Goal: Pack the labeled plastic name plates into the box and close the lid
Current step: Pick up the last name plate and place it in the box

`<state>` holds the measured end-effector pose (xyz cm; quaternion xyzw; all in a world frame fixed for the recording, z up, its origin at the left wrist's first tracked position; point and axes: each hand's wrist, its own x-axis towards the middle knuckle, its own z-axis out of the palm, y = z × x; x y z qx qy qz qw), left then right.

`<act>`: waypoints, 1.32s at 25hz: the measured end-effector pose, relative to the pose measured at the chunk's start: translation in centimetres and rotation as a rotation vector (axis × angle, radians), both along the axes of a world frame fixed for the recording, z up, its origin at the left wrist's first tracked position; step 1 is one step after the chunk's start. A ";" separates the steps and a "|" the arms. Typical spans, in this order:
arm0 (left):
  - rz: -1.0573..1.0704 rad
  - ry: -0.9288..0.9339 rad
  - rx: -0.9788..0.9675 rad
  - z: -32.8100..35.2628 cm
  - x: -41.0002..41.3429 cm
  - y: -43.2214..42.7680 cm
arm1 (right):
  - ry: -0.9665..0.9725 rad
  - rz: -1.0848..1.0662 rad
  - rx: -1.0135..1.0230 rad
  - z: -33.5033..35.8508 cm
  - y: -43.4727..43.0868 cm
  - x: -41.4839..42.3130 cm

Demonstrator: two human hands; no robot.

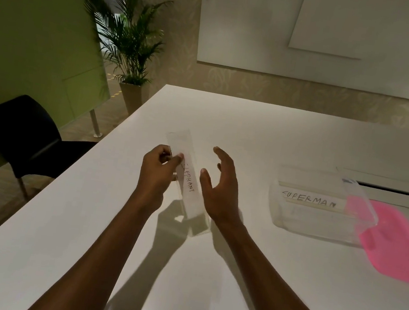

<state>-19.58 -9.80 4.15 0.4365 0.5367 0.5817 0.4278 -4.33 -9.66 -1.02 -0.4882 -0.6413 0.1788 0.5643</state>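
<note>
A clear plastic name plate [189,187] with a paper label reading ELEPHANT stands lengthwise on the white table [247,267]. My left hand [157,171] pinches its left edge between thumb and fingers. My right hand [217,183] hovers just right of the plate, fingers spread, touching nothing. To the right sits a clear plastic box [323,207] holding a plate [309,198] labeled SUPERMAN. A pink lid [402,243] lies flat on the table against the box's right side.
A black chair [22,138] stands off the table's left edge. A potted palm [132,45] stands beyond the far left corner. A slot [400,190] runs across the table behind the box.
</note>
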 end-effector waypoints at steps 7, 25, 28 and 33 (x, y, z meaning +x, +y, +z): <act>-0.091 -0.545 -0.010 0.0 0.4 0.4 | 0.374 -0.090 -0.129 0.6 -1.1 2.3; -0.013 -0.616 -0.177 -4.3 6.9 -3.8 | 0.521 -0.225 -0.181 0.6 -3.7 11.4; -0.075 -0.183 -0.059 -4.2 7.3 -3.6 | 0.511 -0.222 -0.182 1.2 -5.0 14.4; -0.505 0.384 0.061 -0.2 9.2 -2.3 | 0.518 -0.116 -0.216 2.1 -7.2 17.7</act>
